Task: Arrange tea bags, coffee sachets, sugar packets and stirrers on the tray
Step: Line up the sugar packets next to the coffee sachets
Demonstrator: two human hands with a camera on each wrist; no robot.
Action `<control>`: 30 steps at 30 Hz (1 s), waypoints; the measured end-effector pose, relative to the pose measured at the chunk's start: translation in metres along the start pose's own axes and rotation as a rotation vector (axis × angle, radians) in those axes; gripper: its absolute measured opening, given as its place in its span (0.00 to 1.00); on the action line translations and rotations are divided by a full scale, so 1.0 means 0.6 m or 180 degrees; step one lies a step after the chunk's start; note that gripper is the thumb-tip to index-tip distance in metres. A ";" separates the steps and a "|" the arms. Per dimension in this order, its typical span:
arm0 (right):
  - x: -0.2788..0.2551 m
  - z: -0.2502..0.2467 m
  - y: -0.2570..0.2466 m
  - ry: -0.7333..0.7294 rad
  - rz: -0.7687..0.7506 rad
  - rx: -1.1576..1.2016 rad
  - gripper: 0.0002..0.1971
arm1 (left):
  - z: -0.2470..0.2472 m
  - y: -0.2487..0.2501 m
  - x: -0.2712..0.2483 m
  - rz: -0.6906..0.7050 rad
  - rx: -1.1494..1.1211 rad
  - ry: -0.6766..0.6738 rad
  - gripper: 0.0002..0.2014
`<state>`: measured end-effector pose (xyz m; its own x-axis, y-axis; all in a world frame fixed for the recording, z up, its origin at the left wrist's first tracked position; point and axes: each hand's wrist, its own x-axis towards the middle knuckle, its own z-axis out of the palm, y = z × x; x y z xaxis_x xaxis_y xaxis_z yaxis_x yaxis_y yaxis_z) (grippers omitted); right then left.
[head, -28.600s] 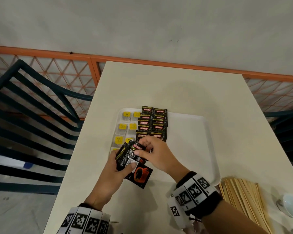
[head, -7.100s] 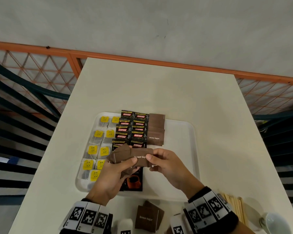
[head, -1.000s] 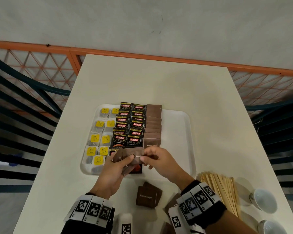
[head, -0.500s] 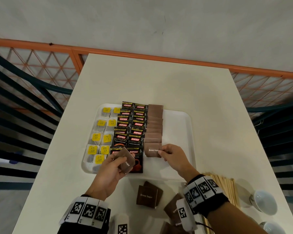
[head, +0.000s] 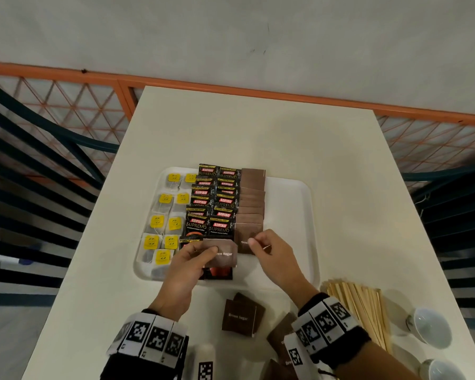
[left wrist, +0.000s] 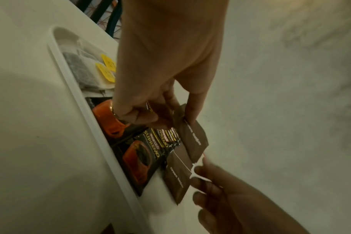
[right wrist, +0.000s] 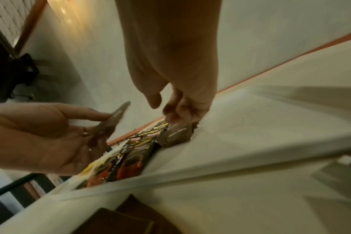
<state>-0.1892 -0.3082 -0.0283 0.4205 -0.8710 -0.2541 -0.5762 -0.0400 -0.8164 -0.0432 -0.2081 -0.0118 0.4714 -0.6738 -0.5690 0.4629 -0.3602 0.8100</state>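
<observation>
A white tray (head: 310, 215) holds tea bags (head: 165, 223) with yellow tags on its left, black coffee sachets (head: 217, 204) in two middle columns and an overlapping column of brown sugar packets (head: 251, 204) to their right. My left hand (head: 211, 252) pinches a brown sugar packet (head: 225, 256) just above the tray's near edge; the same packet (left wrist: 192, 139) shows in the left wrist view. My right hand (head: 254, 241) has its fingertips on the nearest laid sugar packet (head: 242, 244), thumb apart. Wooden stirrers (head: 362, 305) lie on the table to the right of the tray.
Loose sugar packets (head: 240, 316) lie on the table before the tray. Two white cups (head: 431, 327) stand at the near right corner. Dark chairs flank the table, and an orange railing runs behind it. The tray's right third is bare.
My left hand has turned its sugar packet flat and carried it right, toward my right hand. My right hand stays at the last laid packet. Since earlier the sugar column has grown.
</observation>
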 end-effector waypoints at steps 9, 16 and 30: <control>-0.025 -0.012 0.006 -0.0531 0.0484 0.0539 0.04 | 0.024 -0.016 0.009 0.0515 0.1250 -0.0102 0.09; -0.018 -0.016 0.025 -0.0046 0.0303 0.0357 0.10 | 0.058 -0.021 0.020 0.1495 0.2467 -0.0253 0.11; 0.005 -0.008 0.025 -0.0291 -0.0061 -0.0671 0.09 | 0.055 -0.053 0.012 0.2538 0.4715 -0.0671 0.15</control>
<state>-0.1998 -0.3134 -0.0388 0.4889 -0.8216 -0.2933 -0.6972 -0.1659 -0.6975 -0.0793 -0.2229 -0.0368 0.0661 -0.9963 -0.0553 -0.9285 -0.0817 0.3623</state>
